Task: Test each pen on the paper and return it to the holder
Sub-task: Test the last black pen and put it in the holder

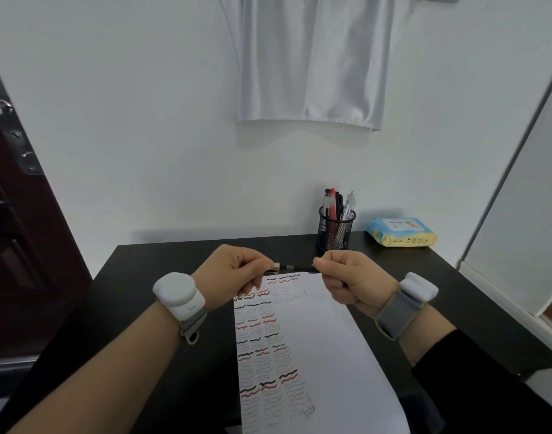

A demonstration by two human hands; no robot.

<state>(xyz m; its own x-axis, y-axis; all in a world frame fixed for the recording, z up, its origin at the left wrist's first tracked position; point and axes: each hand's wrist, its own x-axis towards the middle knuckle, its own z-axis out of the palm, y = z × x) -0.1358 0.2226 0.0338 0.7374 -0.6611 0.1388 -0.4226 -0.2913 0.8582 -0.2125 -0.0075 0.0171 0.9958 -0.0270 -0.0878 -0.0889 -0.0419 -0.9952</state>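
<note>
white paper (324, 333) rows of black and red squiggles; black mesh holder (333, 230); black tabletop (162, 277); yellow-and-blue wipes pack (401, 232).

A white wall (127, 120) rises behind a black desk (162, 277). A white garment (312, 64) hangs on it. A dark wooden door (21, 245) stands left, a white panel (518, 230) right.
</note>
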